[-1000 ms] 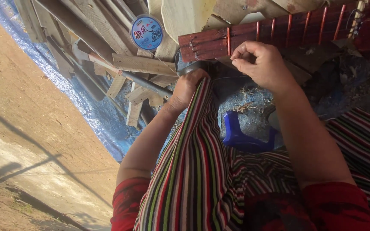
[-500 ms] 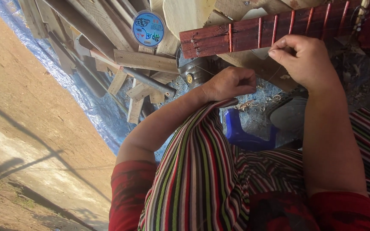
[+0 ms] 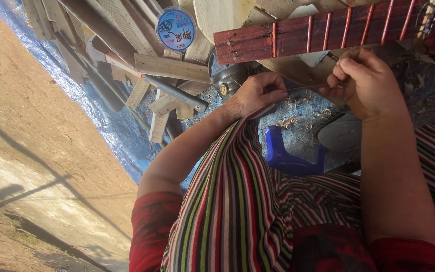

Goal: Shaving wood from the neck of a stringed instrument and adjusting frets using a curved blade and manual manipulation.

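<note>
A red-brown wooden instrument neck (image 3: pixel 298 38) with thin cross frets lies across the top of the view. Just below it, a thin string (image 3: pixel 305 88) runs taut between my two hands. My left hand (image 3: pixel 258 93) pinches one end, with the fingers closed and its arm resting on my striped cloth (image 3: pixel 232 201). My right hand (image 3: pixel 363 83) pinches the other end with curled fingers, close under the neck. A round blue spool of line (image 3: pixel 175 28) lies on the wood to the left of the neck's end.
Rough planks and offcuts (image 3: pixel 172 68) and a dark metal-handled tool (image 3: pixel 174 93) are piled on a blue tarp (image 3: pixel 112 126). A blue plastic stool (image 3: pixel 290 158) stands under my arms amid wood shavings (image 3: pixel 290 121). Bare earth (image 3: pixel 31 131) stretches to the left.
Both hands have shifted right along the neck. The left hand has come away from the neck's end, and the string now shows taut between the hands.
</note>
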